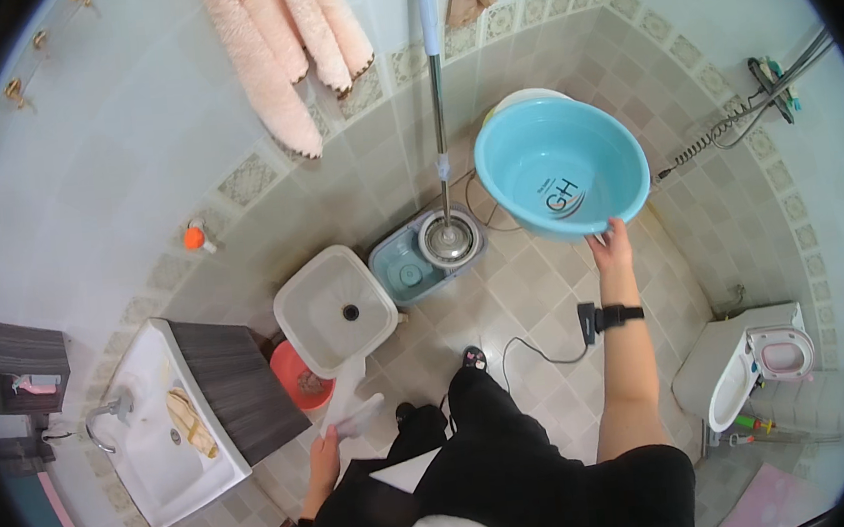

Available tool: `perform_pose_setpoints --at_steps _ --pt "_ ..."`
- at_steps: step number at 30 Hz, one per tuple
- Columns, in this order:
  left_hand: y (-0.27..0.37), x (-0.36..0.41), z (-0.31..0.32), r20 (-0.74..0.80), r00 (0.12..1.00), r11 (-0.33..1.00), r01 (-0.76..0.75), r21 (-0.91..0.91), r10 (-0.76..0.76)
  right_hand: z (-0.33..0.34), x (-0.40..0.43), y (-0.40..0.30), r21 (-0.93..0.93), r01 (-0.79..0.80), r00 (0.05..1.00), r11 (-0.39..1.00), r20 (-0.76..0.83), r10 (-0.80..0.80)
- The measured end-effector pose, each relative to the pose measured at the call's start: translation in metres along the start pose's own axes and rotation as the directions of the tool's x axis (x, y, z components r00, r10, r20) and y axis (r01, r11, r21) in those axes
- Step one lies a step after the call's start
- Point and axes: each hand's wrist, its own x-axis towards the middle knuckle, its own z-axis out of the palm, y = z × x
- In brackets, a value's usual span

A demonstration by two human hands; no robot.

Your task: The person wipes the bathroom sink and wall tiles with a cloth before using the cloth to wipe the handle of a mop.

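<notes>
My right hand [611,245] grips the near rim of a round light-blue plastic basin [531,130], its fingers under the edge. The basin bears printed lettering on its inner bottom. Behind its far side shows the pale rim of another container [528,94]. Low at the left, my left hand [326,456] holds thin white, see-through plastic [347,394]; whether it is a bag or gloves I cannot tell. Just past that plastic stands a square whitish basin [310,318] with a dark drain plug. A red bucket [297,387] is partly hidden beside it.
A spin mop [439,111] stands in its two-part mop bucket [400,269] by the wall. On the left is a washbasin [154,467] with a tap and a cloth [191,423]. A toilet [717,366] stands at right. Pink towels [279,88] hang above; a shower hose [712,133] hangs right.
</notes>
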Motion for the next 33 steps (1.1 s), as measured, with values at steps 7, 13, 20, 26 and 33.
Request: perform_pose_setpoints --at_steps 7,13,20,26,33 --pt "0.003 0.032 -0.020 0.314 0.943 0.942 -0.197 0.271 0.107 -0.084 -0.142 -0.014 -0.279 -0.113 0.984 0.954 -0.165 0.069" --pt "0.021 0.056 -0.021 0.327 0.846 0.848 -0.495 0.191 0.421 -0.048 -0.236 -0.020 -0.555 -0.111 0.994 0.825 -0.079 0.081" --pt "0.044 0.057 -0.038 0.330 0.802 0.783 -0.579 0.228 0.498 -0.020 -0.280 -0.009 -0.492 0.069 0.971 0.868 0.235 0.055" --pt "0.054 0.039 -0.064 0.201 0.764 0.759 -0.640 0.121 0.613 0.005 -0.296 -0.007 -0.350 0.131 0.925 0.927 0.380 0.013" --pt "0.020 0.029 -0.096 0.064 0.817 0.816 -0.576 0.048 0.573 0.034 -0.318 0.005 -0.299 0.135 0.872 0.945 0.488 0.030"
